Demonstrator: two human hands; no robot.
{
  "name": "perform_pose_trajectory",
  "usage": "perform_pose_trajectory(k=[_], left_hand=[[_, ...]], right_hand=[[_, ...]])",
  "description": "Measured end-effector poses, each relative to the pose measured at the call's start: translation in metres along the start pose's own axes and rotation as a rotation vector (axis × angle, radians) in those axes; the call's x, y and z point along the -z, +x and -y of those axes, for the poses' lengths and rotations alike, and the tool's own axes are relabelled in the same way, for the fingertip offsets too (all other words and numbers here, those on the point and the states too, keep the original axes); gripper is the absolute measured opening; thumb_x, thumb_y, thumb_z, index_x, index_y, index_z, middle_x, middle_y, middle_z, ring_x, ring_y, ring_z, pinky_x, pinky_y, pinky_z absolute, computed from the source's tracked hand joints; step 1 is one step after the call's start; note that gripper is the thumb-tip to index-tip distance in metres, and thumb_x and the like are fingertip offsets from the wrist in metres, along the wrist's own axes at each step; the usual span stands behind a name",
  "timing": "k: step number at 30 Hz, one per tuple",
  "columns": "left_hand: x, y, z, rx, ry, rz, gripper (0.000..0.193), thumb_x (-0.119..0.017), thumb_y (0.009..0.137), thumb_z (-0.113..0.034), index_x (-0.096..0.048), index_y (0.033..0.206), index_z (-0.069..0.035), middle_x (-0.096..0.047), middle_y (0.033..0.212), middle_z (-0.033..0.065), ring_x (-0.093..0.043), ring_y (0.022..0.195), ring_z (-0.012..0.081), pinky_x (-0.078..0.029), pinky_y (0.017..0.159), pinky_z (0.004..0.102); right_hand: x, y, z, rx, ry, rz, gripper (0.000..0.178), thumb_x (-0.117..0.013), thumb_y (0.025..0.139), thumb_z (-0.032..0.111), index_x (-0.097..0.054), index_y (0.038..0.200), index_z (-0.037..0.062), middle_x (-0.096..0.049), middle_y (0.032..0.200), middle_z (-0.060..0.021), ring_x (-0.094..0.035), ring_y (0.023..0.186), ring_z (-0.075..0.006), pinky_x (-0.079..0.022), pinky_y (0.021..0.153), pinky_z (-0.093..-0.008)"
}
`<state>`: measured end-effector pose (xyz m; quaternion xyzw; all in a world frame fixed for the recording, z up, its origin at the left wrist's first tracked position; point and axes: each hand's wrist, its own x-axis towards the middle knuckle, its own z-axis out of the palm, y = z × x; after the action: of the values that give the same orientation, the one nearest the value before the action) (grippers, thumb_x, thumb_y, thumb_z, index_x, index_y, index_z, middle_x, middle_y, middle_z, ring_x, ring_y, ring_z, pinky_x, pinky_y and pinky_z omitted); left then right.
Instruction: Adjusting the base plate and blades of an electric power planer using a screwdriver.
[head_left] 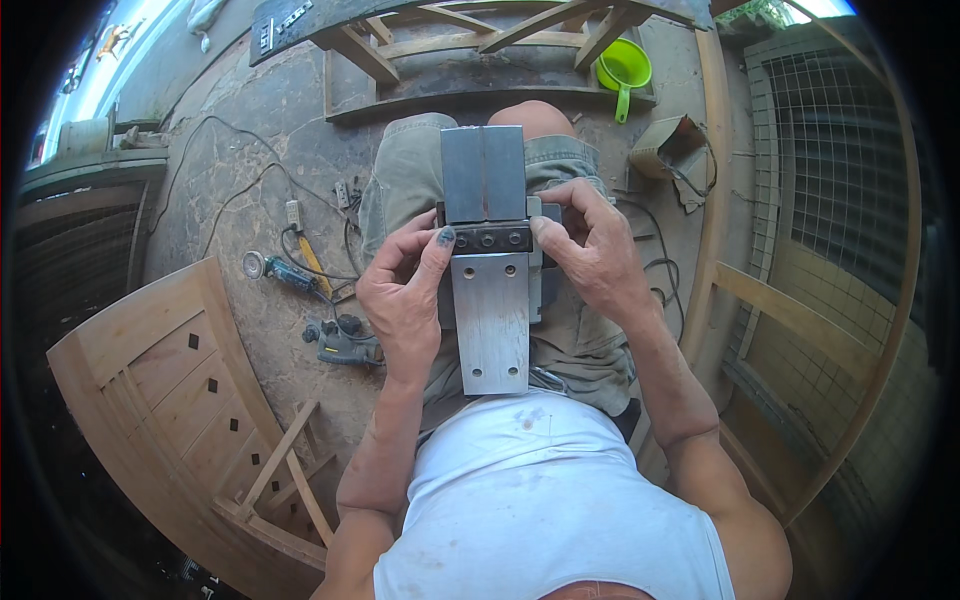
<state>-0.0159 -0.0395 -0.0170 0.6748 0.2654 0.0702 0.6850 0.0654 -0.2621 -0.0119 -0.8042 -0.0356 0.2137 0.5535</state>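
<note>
an electric hand planer [487, 260] lies upside down across a seated person's lap, its flat grey metal sole turned up: a darker front plate toward the knees, a paler, scuffed rear plate with small holes near its end toward the white shirt, and between them a black cutter block with a row of bolts. the left hand [405, 295] grips the tool's left edge, fingers curled around the side and a dark-stained thumb tip pressed on the left end of the cutter block. the right hand [590, 250] clasps the opposite edge, thumb laid on the right end of the block, fingers bent over the body behind it; whether they pinch anything small cannot be told. both hands are closed on the planer, which sits between them above olive shorts [410, 175]. on the stained concrete floor [250, 130] to the left lie a power drill [340, 343], a small tool with a round disc [275, 270] and tangled cables. a carved wooden door panel [170, 390] rests at lower left, a green plastic scoop [622, 68] beside a timber frame [480, 50] beyond the knees, and a wire-mesh frame [840, 170] stands at right.
</note>
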Motion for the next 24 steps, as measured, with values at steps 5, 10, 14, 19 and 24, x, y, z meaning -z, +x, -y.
perform_pose_trajectory(k=[5, 10, 14, 19, 24], left_hand=[[0.003, 0.0, 0.002, -0.018, 0.033, 0.018, 0.019, -0.085, 0.107, -0.013, -0.083, 0.113, 0.004, -0.08, 0.139, 0.0213, -0.077, 0.124, 0.0211, -0.058, 0.111, 0.0353], [0.003, -0.002, 0.006, -0.032, -0.018, 0.024, 0.018, -0.085, 0.106, -0.009, -0.084, 0.118, 0.004, -0.077, 0.146, 0.025, -0.074, 0.133, 0.0249, -0.057, 0.115, 0.0377], [0.005, -0.004, 0.01, -0.024, -0.151, 0.067, 0.025, -0.084, 0.105, -0.003, -0.084, 0.128, 0.004, -0.074, 0.15, 0.0284, -0.072, 0.139, 0.0286, -0.057, 0.12, 0.0399], [0.009, -0.002, 0.013, -0.001, -0.157, 0.074, 0.027, -0.084, 0.103, 0.0, -0.084, 0.13, 0.004, -0.073, 0.151, 0.0278, -0.071, 0.141, 0.0289, -0.058, 0.121, 0.0397], [0.011, 0.0, 0.013, 0.022, -0.159, 0.088, 0.027, -0.084, 0.103, 0.0, -0.084, 0.13, 0.003, -0.074, 0.151, 0.0259, -0.072, 0.139, 0.0272, -0.058, 0.12, 0.0385]], right_hand=[[0.0, 0.001, -0.006, -0.015, 0.033, 0.007, 0.036, -0.077, 0.107, 0.028, -0.072, 0.123, -0.0037, -0.069, 0.095, -0.0088, -0.064, 0.081, -0.0165, -0.054, 0.077, -0.0365], [0.0, 0.001, -0.001, -0.011, 0.002, 0.005, 0.036, -0.077, 0.107, 0.028, -0.071, 0.124, -0.0032, -0.07, 0.094, -0.0082, -0.065, 0.083, -0.016, -0.055, 0.078, -0.0364], [0.001, -0.001, -0.004, -0.005, 0.076, 0.01, 0.036, -0.077, 0.107, 0.028, -0.071, 0.124, -0.0033, -0.071, 0.095, -0.0093, -0.066, 0.084, -0.0164, -0.056, 0.08, -0.0368], [-0.001, -0.001, -0.008, -0.027, 0.08, 0.01, 0.036, -0.076, 0.107, 0.027, -0.07, 0.126, -0.0028, -0.073, 0.098, -0.0104, -0.069, 0.088, -0.0172, -0.057, 0.082, -0.0368], [-0.001, -0.002, -0.009, -0.025, 0.076, 0.004, 0.036, -0.076, 0.107, 0.027, -0.07, 0.127, -0.0025, -0.073, 0.098, -0.0101, -0.069, 0.089, -0.0172, -0.057, 0.083, -0.0364]])
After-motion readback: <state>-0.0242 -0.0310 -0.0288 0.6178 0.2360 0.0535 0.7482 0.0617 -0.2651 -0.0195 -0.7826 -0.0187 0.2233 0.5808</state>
